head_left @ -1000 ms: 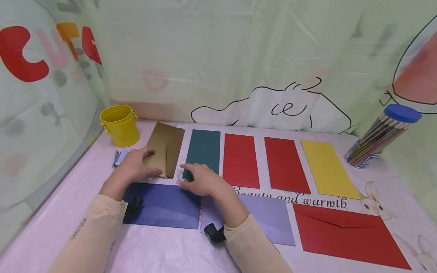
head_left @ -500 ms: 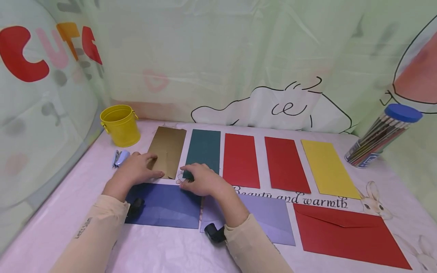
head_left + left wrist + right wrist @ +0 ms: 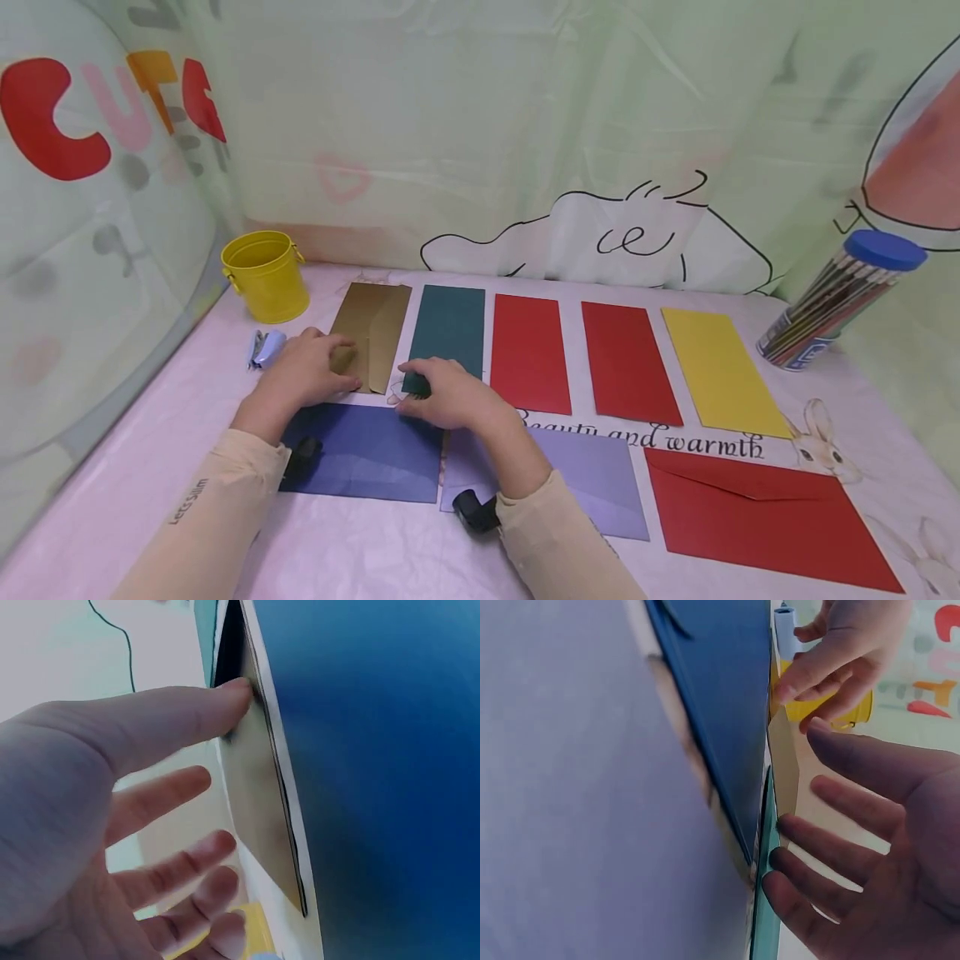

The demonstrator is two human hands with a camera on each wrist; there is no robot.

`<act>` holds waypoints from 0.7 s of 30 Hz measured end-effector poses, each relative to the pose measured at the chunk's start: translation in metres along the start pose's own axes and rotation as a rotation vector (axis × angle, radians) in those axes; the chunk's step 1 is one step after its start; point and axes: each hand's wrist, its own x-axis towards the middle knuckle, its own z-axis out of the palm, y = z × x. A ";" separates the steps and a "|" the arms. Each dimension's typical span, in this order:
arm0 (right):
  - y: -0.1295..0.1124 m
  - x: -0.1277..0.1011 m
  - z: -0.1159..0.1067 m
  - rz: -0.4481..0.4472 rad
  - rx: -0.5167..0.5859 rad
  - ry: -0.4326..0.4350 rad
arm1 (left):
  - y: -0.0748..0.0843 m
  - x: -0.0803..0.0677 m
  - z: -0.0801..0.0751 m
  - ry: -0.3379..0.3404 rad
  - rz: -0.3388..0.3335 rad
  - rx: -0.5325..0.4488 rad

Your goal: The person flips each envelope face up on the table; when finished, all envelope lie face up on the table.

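Left hand [image 3: 303, 371] on brown envelope [image 3: 388, 333], right hand [image 3: 444, 395] at green envelope [image 3: 450, 321].
Head: brown envelope on surface [image 3: 360, 550], beside green one, beyond blue envelope [image 3: 375, 458]. Left wrist: thumb touches brown envelope, fingers spread apart. Right wrist: right hand spread near green envelope's edge, contact unclear.

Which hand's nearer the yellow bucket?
Left. The left hand is at the brown envelope, in front and slightly right of the yellow bucket; the right hand is farther right, by the green envelope's near end.
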 end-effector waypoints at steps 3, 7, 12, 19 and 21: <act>0.003 -0.001 -0.004 -0.016 0.028 0.016 | 0.005 0.001 0.000 0.036 0.038 -0.039; 0.007 -0.003 -0.012 -0.024 0.052 0.026 | 0.011 0.003 0.002 0.075 0.098 -0.131; 0.008 -0.012 -0.027 0.013 0.078 0.047 | 0.020 0.005 0.009 0.098 0.226 -0.229; 0.017 -0.027 -0.034 0.088 0.026 0.062 | 0.040 0.005 0.020 0.014 0.324 -0.292; 0.022 -0.030 -0.035 0.100 0.006 0.073 | 0.046 0.010 0.024 -0.011 0.340 -0.293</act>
